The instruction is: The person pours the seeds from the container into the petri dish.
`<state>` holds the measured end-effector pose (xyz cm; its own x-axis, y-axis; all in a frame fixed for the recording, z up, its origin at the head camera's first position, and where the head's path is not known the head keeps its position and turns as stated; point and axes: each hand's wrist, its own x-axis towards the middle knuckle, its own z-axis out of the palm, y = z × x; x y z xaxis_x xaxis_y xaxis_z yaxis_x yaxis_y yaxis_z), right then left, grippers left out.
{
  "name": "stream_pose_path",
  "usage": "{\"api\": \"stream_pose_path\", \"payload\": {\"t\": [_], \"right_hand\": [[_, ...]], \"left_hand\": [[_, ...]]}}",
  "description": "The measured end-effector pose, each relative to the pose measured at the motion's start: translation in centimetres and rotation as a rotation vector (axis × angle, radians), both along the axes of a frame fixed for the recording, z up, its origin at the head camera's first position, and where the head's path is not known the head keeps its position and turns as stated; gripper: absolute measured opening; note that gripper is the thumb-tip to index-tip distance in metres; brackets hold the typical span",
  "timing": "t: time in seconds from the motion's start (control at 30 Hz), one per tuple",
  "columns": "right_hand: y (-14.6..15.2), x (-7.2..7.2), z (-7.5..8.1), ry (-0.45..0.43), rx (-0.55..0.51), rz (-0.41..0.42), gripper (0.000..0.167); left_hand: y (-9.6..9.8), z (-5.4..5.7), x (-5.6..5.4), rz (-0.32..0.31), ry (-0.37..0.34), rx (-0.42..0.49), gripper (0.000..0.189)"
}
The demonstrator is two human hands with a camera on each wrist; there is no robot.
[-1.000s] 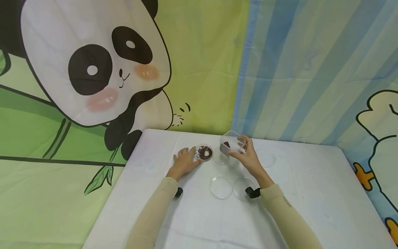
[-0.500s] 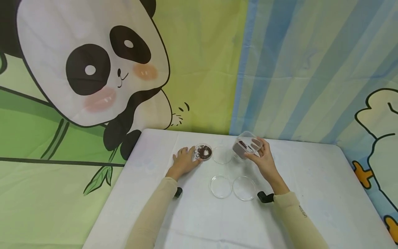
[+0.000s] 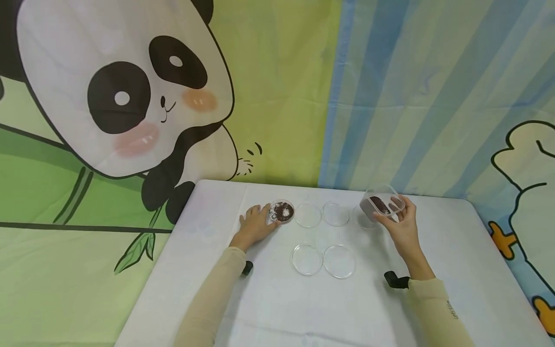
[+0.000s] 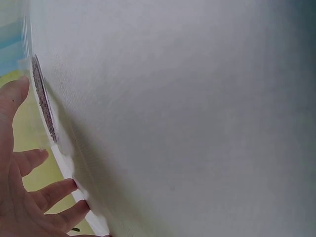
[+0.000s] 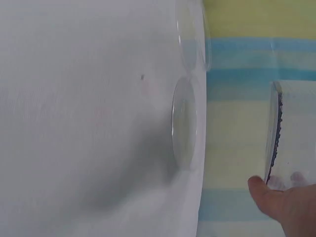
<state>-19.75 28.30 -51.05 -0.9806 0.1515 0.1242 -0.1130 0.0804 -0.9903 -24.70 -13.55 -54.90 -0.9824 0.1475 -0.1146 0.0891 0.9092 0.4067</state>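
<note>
One clear box [image 3: 366, 206] of dark soil [image 3: 379, 205] is held up over the back right of a white table [image 3: 269, 299], gripped in a person's right hand [image 3: 404, 231]. It has just travelled rightward along the back row: a second ago it was over the second dish [image 3: 309, 215] from the left, then the third dish [image 3: 336, 214], and now, seen from the head, it overlaps the fourth dish [image 3: 365, 222]. Neither dish it passed shows soil and the box remains loaded, so this looks like carrying rather than pouring. The left hand [image 3: 255, 225] has stayed at the row's left end, fingers relaxed and spread, thumb and forefinger at the rim of the soil dish [image 3: 293, 213]; no firm hold can be made out. Nearer the person, a front left dish [image 3: 307, 259] and a front right dish [image 3: 339, 261] lie side by side. The box seems slightly tilted, its floor towards the table and its mouth upward. Its soil shows as a strip slanting from back left to near right; which side of the box is longer cannot be told, leaving its long axis uncertain.
</note>
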Motion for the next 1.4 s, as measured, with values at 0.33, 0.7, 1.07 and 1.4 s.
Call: {"api": "stream_pose_path", "payload": {"t": [0.33,0.7,1.07,1.4], "right_hand": [[3.1,0.3,-0.8,-0.061,0.163,-0.217,0.096],[5.4,0.2,-2.2,-0.224,0.125,-0.397,0.102],[6.3,0.2,-2.9,-0.320,0.235,-0.487,0.103],[6.5,0.3,-3.7,-0.330,0.209,-0.457,0.106]], "left_hand": [[-0.1,0.0,0.0,0.006,-0.014,-0.008,0.080],[-0.2,-0.1,0.0,0.011,-0.023,-0.018,0.081],[0.0,0.0,-0.1,0.005,-0.015,-0.016,0.080],[0.0,0.0,-0.1,0.000,-0.006,-0.017,0.079]]}}
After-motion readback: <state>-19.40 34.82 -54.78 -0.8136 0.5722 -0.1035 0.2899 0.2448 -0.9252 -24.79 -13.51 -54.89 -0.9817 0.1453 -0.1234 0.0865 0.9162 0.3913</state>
